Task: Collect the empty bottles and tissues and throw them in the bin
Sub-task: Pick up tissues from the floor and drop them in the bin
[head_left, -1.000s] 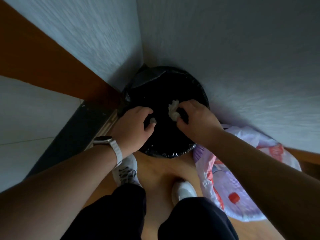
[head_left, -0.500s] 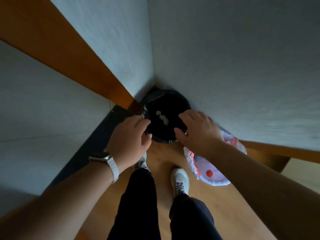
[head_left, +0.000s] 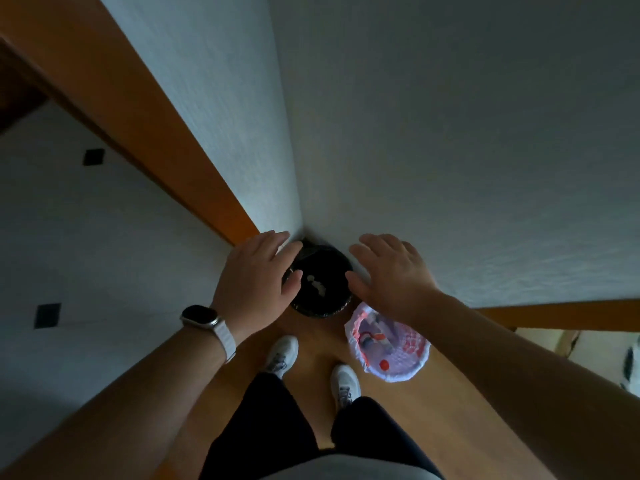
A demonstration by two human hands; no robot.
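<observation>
Though dim, tissues inside bin

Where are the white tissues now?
Head view: the crumpled white tissues lie inside the round black bin in the wall corner, between left hand and right hand.

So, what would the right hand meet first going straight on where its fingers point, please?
Probably the white wall behind the bin; the right hand looks higher than the bin, though depth is unclear.
</observation>
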